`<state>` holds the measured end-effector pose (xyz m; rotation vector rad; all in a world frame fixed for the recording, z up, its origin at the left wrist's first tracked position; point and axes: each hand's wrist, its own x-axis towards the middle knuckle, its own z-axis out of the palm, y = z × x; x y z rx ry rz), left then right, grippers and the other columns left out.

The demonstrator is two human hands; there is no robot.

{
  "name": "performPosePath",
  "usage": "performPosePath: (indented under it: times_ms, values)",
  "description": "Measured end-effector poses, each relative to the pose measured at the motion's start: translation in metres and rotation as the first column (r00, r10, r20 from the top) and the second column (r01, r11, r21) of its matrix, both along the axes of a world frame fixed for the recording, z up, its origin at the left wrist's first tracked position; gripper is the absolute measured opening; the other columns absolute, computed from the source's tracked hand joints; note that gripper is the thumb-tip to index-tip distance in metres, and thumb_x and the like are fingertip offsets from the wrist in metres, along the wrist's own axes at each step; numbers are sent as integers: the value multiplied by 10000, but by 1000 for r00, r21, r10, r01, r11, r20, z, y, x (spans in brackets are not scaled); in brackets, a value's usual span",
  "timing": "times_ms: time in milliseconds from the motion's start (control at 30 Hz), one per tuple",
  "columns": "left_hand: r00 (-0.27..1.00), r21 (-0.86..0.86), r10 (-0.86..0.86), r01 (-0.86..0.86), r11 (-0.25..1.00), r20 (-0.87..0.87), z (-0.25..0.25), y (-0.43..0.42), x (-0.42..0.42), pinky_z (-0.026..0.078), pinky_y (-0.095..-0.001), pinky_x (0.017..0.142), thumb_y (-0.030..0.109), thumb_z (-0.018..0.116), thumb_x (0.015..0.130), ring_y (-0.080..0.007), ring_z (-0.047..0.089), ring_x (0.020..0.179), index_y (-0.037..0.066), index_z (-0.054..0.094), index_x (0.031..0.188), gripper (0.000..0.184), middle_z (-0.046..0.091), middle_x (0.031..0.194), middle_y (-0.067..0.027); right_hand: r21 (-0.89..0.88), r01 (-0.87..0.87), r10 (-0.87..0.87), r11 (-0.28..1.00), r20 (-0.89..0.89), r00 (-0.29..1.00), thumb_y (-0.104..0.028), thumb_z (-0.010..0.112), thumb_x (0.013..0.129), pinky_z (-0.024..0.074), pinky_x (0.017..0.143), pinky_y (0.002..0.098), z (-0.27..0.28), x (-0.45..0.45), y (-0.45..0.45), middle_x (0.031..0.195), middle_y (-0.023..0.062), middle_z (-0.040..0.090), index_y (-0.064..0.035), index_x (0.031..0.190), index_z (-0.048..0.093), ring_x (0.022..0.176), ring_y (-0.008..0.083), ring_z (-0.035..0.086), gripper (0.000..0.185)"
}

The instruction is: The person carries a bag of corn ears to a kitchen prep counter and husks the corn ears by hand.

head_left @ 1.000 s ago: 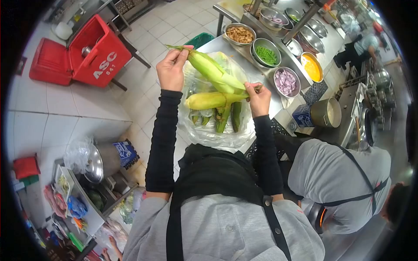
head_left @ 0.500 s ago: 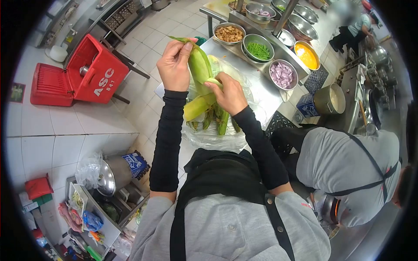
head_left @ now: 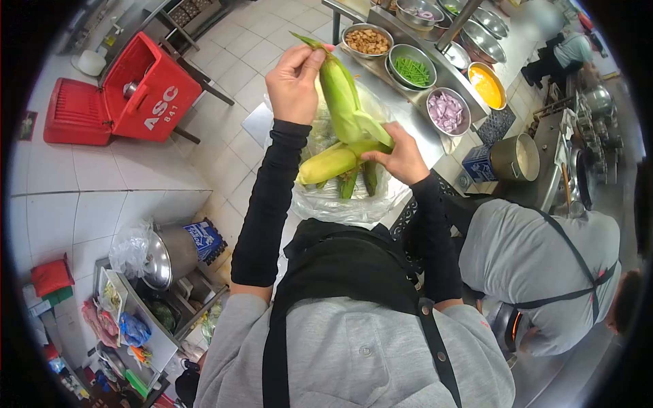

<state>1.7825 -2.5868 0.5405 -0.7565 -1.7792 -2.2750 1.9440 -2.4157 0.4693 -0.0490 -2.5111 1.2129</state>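
Observation:
In the head view my left hand (head_left: 294,83) pinches the pointed tip of a green ear of corn (head_left: 338,95), which hangs down at a slant. My right hand (head_left: 403,156) is closed on a strip of husk (head_left: 371,126) at the ear's lower right, peeled partly away from it. Just below lies a yellow-green ear of corn (head_left: 320,166), still in its husk. Darker green husk-covered pieces (head_left: 349,185) show under it, on a clear plastic bag (head_left: 340,207) spread over the metal table (head_left: 258,126). My right fingertips are partly hidden behind the husk.
Behind the corn stand bowls of browned cubes (head_left: 367,41), cut green beans (head_left: 411,70), chopped purple onion (head_left: 445,112) and an orange mixture (head_left: 486,86). A co-worker (head_left: 537,262) bends close at my right. A red cooler box (head_left: 146,88) is at the left.
My right hand has moved right and down, drawing a strip of husk outward from the ear. My left hand and the ear's tip have shifted slightly right in view.

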Motion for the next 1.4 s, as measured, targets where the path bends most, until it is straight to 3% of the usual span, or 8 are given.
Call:
performPosePath:
  times_ms: [200,400,667,900,933,1133,1333,1400]
  values:
    - [998,30,58,-58,998,-14,6,-4,-3,503,-231,847,36,634,1002,-103,631,898,-72,740,1038,155,717,1022,-61,-138,74,-27,988,314,949,5,763,773,518,777,427,-56,41,0,873,158,640,20,881,684,799,353,654,135]
    - [995,34,97,-96,995,-13,21,-17,-11,510,-248,852,55,634,1009,-105,643,924,-41,760,1049,163,732,1037,-57,107,29,-37,994,72,997,61,684,781,512,861,405,-99,54,4,1010,146,615,-3,921,646,1006,362,608,158]
    - [997,-13,65,-64,998,49,11,-20,0,507,-248,853,52,633,1009,-111,643,915,-49,755,1043,162,731,1027,-59,406,-140,42,903,241,970,43,600,819,498,930,443,-110,65,22,1179,157,570,-27,1064,593,1127,381,556,255]
    - [995,-68,-69,74,995,71,-2,-23,5,503,-254,873,53,638,1007,-110,630,949,-58,746,1024,156,715,1052,-63,455,-46,-38,889,174,984,-4,608,827,501,938,462,-40,62,6,1215,154,581,-26,1112,615,1212,342,546,286]
    - [996,-93,-71,76,993,57,-1,-24,6,494,-249,909,69,618,1025,-107,633,958,-59,732,1074,179,721,1038,-61,420,-45,-58,907,229,972,2,633,850,522,894,442,-25,57,5,1165,154,624,-6,1092,637,1116,345,615,242]
    - [987,-141,-156,159,977,29,7,-20,19,497,-265,932,61,603,1032,-127,636,1002,-67,715,1075,175,718,1081,-83,-264,60,-137,963,-283,949,-80,763,875,560,670,318,59,-17,-33,1020,143,671,31,1102,665,797,243,683,270]
    - [999,-28,-28,28,999,27,11,-15,39,522,-318,985,-18,701,949,-201,641,1082,-71,641,1209,273,567,1302,-129,-247,-19,-53,969,-284,957,-126,807,852,548,642,301,66,-58,-47,929,113,658,32,1054,712,723,202,671,274]
    - [999,-74,-34,34,997,-1,5,-24,38,552,-329,949,-36,714,922,-209,659,1052,-62,651,1191,277,581,1214,-114,-235,-27,-47,972,-305,951,-109,799,856,536,633,298,68,-59,-51,886,101,657,31,974,724,681,192,663,197]
